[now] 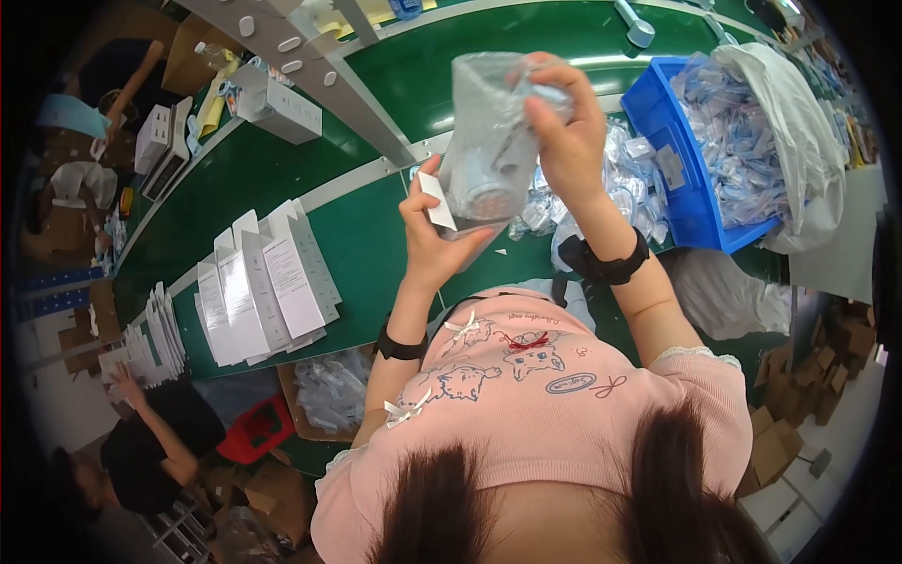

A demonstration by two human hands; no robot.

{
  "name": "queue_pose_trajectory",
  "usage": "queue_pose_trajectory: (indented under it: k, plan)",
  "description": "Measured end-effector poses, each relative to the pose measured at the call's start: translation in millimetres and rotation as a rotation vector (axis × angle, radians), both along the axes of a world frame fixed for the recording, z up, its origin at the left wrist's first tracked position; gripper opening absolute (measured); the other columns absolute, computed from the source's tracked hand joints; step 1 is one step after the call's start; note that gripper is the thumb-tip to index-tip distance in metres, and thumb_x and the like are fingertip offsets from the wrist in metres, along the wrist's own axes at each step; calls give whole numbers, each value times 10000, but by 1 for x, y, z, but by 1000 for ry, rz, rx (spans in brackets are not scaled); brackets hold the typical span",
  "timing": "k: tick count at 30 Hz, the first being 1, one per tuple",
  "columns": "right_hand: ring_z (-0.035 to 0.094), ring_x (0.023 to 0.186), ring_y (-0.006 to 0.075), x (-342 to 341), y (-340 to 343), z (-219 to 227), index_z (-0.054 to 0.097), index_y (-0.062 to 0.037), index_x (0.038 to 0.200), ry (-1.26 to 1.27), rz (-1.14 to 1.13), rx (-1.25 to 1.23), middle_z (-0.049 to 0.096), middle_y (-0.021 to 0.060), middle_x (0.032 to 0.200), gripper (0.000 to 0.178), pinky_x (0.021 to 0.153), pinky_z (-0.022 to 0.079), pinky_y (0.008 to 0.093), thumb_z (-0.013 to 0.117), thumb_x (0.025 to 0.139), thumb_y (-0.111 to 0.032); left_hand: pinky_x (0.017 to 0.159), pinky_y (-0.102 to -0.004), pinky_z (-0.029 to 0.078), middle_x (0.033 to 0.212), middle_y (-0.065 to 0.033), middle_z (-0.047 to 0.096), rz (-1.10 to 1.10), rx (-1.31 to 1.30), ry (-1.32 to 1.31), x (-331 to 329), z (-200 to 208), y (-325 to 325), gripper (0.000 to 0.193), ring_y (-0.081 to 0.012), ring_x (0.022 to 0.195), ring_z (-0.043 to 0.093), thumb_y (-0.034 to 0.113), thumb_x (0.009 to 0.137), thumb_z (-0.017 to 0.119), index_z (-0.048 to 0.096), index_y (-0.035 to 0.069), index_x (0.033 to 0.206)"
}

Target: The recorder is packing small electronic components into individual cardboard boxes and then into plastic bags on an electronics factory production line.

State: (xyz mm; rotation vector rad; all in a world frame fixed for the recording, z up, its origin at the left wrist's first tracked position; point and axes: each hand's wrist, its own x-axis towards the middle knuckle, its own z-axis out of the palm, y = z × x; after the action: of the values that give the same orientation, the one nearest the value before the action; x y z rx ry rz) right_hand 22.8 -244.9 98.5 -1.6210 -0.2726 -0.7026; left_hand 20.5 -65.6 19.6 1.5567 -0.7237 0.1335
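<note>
My left hand [432, 246] is closed around a small white box whose end flap [437, 202] stands open. Above it, my right hand [575, 136] pinches a clear plastic bag [481, 103] by its upper right side. A pale, round-ended item shows through the lower part of the bag, but its kind is unclear. The bag's lower end is at the mouth of the box; how far in it reaches, I cannot tell. Just beyond my right wrist lies a pile of small clear-bagged pieces [620, 169] on the green table [362, 221].
A blue bin [678, 179] full of bagged pieces stands at the right, a white sack [794, 141] over its edge. White cartons [268, 282] stand in a row at the left. A metal post [348, 94] rises beyond my left hand. Other people [155, 442] work at the left.
</note>
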Motion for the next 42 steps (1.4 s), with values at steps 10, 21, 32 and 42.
queue_pose_trajectory:
  k: [10, 21, 32, 42]
  plan:
    - [511, 997, 206, 2, 11, 7, 529, -50, 982, -168, 208, -396, 499, 131, 1106, 261, 872, 386, 301, 575, 725, -50, 939, -376, 358, 1322, -241, 260, 14, 101, 364, -8, 4, 3, 696, -294, 1187, 354, 24, 531, 795, 249, 103, 956]
    - [535, 965, 189, -3, -19, 35, 528, -6, 986, -129, 15, 745, 551, 135, 1046, 225, 842, 431, 300, 547, 770, -63, 962, -355, 313, 1262, -198, 319, 13, 103, 344, -10, 2, -2, 722, -255, 1137, 387, 90, 532, 821, 260, 94, 987]
    - [479, 1068, 270, -12, -16, 15, 598, -46, 972, -165, 92, -671, 525, 123, 1141, 256, 928, 361, 352, 583, 736, -144, 986, -391, 297, 1316, -243, 255, -84, -279, 93, 12, 21, -8, 732, -296, 1166, 360, 80, 533, 817, 240, 134, 979]
    - [400, 1139, 341, -57, -198, -145, 593, -51, 957, 676, -719, -1485, 510, 116, 1136, 272, 895, 386, 411, 484, 711, -10, 983, -410, 290, 1336, -243, 227, 245, 90, 61, -3, -42, 63, 726, -341, 1207, 319, 81, 530, 809, 262, 109, 1007]
